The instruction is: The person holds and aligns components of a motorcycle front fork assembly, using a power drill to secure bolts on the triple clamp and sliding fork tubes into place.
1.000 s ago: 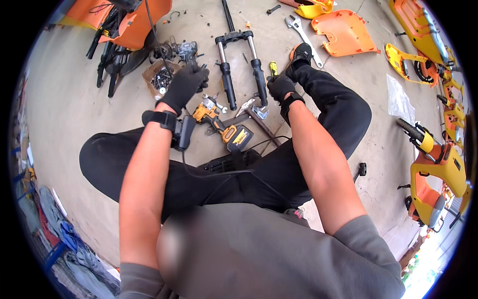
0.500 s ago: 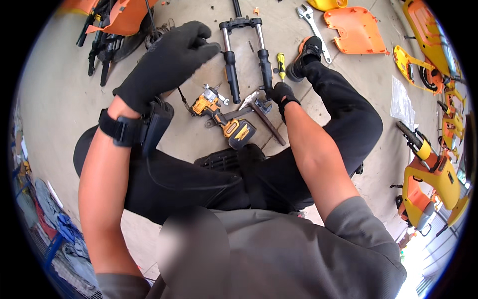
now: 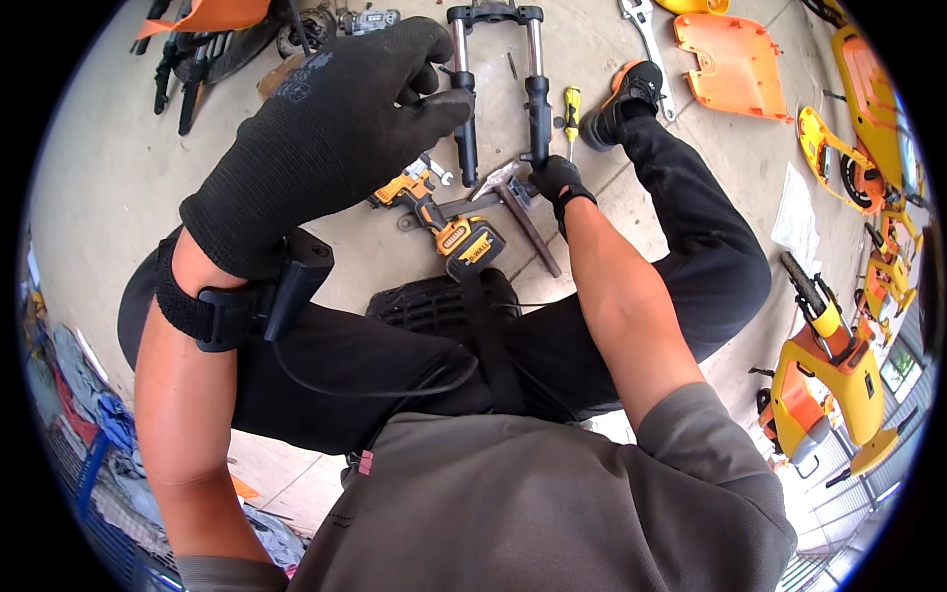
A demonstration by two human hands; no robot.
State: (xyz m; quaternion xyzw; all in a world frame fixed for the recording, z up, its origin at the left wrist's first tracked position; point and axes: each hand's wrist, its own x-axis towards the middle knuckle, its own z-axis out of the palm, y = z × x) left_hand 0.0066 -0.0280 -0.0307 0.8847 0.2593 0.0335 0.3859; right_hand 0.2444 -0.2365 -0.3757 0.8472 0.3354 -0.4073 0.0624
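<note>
A black-and-silver suspension fork (image 3: 539,109) lies on the concrete floor in front of me, its two legs pointing toward me. My right hand (image 3: 555,178), in a black glove, is closed around the lower end of its right leg. Over the fork's left leg hovers my gloved left hand (image 3: 340,118), fingers bent, with a gap between thumb and fingers and nothing seen in it. Below the fork lie a yellow cordless impact driver (image 3: 456,235), partly hidden by my left hand, a hammer (image 3: 530,229) and a small wrench (image 3: 441,174). A yellow screwdriver (image 3: 572,111) rests right of the fork.
A large adjustable wrench (image 3: 648,47) lies beyond my shoe (image 3: 631,94), beside an orange plastic panel (image 3: 732,69). Yellow scooter parts (image 3: 838,370) and a clear plastic bag (image 3: 795,217) are on the right. Dark parts (image 3: 212,69) sit at far left.
My left hand has moved right, over the fork's left leg, and now covers part of the impact driver. The right hand stays at the fork's lower end. The whole view has shifted slightly.
</note>
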